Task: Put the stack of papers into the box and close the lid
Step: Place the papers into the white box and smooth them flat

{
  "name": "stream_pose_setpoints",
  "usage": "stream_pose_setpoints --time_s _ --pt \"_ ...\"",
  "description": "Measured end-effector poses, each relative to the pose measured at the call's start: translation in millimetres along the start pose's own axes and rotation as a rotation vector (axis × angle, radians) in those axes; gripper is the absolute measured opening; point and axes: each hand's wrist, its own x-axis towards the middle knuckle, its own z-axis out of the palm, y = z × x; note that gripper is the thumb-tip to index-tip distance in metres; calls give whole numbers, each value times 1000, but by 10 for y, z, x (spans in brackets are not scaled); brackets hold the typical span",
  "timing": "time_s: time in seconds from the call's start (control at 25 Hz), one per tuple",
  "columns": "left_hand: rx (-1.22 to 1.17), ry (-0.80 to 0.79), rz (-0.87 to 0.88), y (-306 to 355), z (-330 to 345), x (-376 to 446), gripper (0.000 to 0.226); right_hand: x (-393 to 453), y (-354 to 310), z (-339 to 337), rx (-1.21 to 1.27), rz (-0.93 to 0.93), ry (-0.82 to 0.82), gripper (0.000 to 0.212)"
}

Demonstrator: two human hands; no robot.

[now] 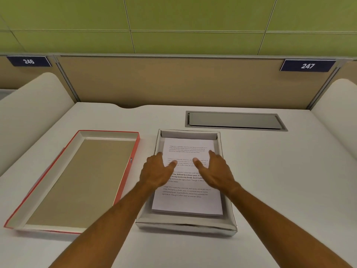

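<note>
While the papers (188, 178) lie flat inside the open box (185, 224) on the desk (280, 180), the left hand (157, 174) and right hand (216, 172) spread open over them, gripping nothing. The lid (77, 180) sits upturned just left of the box.

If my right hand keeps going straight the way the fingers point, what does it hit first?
Probably the far wall of the box. The right hand is over the stack of papers, fingers pointing away from you; its height is unclear, so it might pass over the wall.
</note>
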Motion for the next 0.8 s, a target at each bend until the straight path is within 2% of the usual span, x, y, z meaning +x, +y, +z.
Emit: stream_pose_setpoints --time_s 0.12,0.24,0.44,0.8 --pt "285 56 186 -84 60 -111 89 -47 32 99 -211 -106 17 102" --pt "468 116 234 -191 69 -187 98 -122 12 150 -327 -259 99 121" --pt "584 194 217 -319 -45 -402 100 -176 -107 238 -446 -382 107 116" --pt "658 208 115 -760 -369 -566 103 -275 -626 625 -480 -426 114 114"
